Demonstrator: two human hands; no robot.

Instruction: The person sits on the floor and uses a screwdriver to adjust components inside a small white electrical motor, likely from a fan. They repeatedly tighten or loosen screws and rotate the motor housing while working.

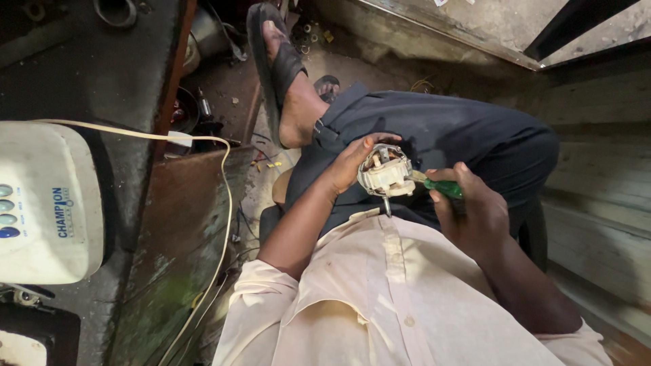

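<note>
Gripping a small white motor housing, the left hand is steadying it while right hand fingers are clenching a green-handled screwdriver; unsupported on the lap, the tip could slip into the palm.

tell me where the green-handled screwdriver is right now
In the head view, right of centre: the green-handled screwdriver sits in the right hand, its tip at the small white motor held by the left hand.

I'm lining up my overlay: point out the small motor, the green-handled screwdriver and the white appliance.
small motor [385,173], head view, on its pale housing.
green-handled screwdriver [444,189], head view, on the green handle showing above the right hand's fingers.
white appliance [41,203], head view, on its top face.
</note>
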